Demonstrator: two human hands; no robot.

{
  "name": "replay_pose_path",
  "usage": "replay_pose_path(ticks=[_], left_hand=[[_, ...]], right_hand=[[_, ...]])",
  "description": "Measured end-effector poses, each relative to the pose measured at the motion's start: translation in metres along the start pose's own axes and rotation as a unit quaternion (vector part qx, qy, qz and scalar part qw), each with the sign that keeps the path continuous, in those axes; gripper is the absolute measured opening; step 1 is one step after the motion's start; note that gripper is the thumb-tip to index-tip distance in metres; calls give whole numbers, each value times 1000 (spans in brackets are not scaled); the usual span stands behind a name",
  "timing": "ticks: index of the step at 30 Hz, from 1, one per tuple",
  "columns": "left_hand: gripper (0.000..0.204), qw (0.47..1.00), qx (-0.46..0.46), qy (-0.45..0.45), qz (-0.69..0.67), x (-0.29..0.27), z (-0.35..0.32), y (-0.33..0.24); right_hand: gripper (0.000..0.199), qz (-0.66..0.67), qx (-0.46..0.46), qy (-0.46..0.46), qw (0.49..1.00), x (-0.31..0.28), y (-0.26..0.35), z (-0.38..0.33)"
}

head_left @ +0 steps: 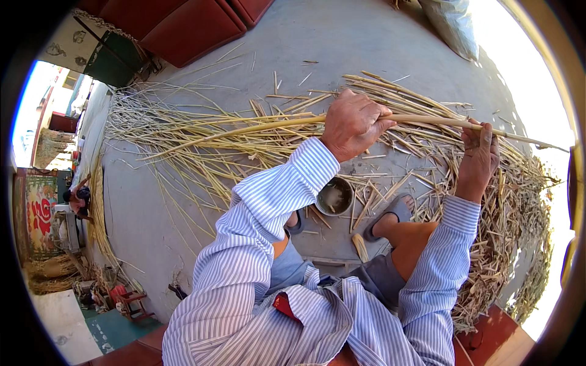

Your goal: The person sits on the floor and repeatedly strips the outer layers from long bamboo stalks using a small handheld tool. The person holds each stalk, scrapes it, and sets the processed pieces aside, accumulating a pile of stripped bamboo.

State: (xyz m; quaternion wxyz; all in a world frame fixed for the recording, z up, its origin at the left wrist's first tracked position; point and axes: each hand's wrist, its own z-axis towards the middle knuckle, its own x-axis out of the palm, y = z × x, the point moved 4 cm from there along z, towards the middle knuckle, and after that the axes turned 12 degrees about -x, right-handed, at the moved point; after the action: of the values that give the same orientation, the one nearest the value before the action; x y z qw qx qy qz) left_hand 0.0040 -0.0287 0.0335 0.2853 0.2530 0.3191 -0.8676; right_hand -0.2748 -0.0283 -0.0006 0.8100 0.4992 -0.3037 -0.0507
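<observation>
Grey concrete floor (pixel 183 201) spreads beneath us in bright daylight, littered with pale yellow split stalks (pixel 201 143) that fan out to our left and pile thicker in a heap of trimmings (pixel 513 213) to our right. We sit low, knees bent, in a blue-and-white striped shirt and grey shorts, our feet in grey sandals (pixel 390 213) planted among the scraps.

We hold one long stalk (pixel 262 127) across the scene, raised above the floor and running nearly level from far left to far right, its thin tip reaching toward the sunlit edge. Our left hand (pixel 353 125) grips it near the middle, fingers wrapped fully around the stem with the knuckles up. Our right hand (pixel 479 155) holds the same stalk farther along toward its narrow end, fingers curled over it and the thumb pressed on top.

Between our feet, on the floor, stands a small dark round bowl (pixel 334 196), just beside a few short cut pieces. Red cushioned furniture (pixel 183 24) lines the upper edge of the floor, and a pale sack (pixel 455 24) sits at the upper right. At the far left, well apart from us, another person (pixel 78 200) bends over near a red patterned panel (pixel 38 213).
</observation>
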Motion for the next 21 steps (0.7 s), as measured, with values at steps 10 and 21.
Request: replay_pose_path(ticks=[10, 21], left_hand=[[25, 976, -199, -76, -35, -55, 52, 35], [18, 960, -147, 238, -4, 25, 17, -16]], right_hand=[[24, 0, 115, 45, 992, 7, -29, -11], [22, 31, 125, 89, 988, 53, -29, -42]])
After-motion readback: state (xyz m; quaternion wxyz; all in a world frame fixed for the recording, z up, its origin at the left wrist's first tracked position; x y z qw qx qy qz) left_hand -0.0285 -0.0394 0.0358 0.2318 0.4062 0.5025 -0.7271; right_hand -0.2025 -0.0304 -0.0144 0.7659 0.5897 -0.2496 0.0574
